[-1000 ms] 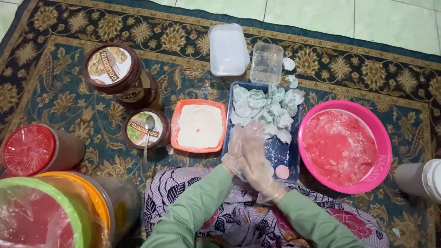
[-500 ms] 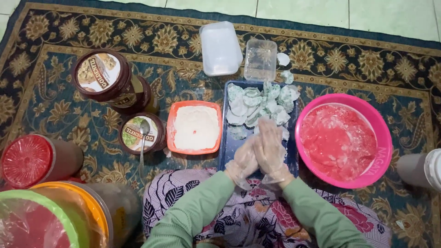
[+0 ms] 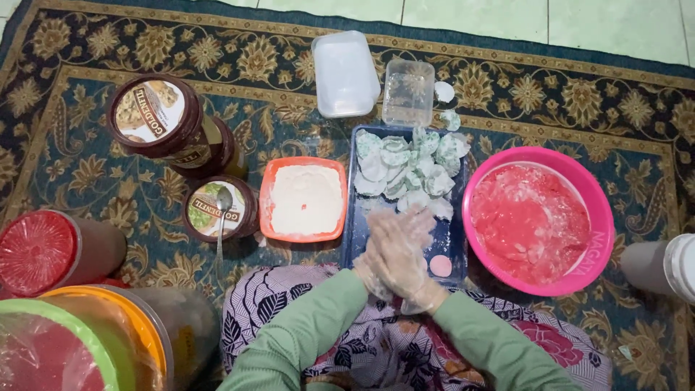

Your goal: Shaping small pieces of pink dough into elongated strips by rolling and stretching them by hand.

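1. Left hand point(image 3: 380, 264) & right hand point(image 3: 405, 253), both in clear gloves, pressed together palm to palm; can't tell what's btwn them.
2. Hands sit over near end of blue tray point(image 3: 355, 239).
3. Folded white dough pieces point(image 3: 405, 170) piled at tray's far end.
4. Pink bowl point(image 3: 597, 239) right; orange dish point(image 3: 268, 195) of flour left.

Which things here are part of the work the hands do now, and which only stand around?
In use: left hand and right hand pressed together in thin gloves, blue tray, folded dough pieces.

Standing by: pink bowl, orange flour dish, brown jars, clear boxes.
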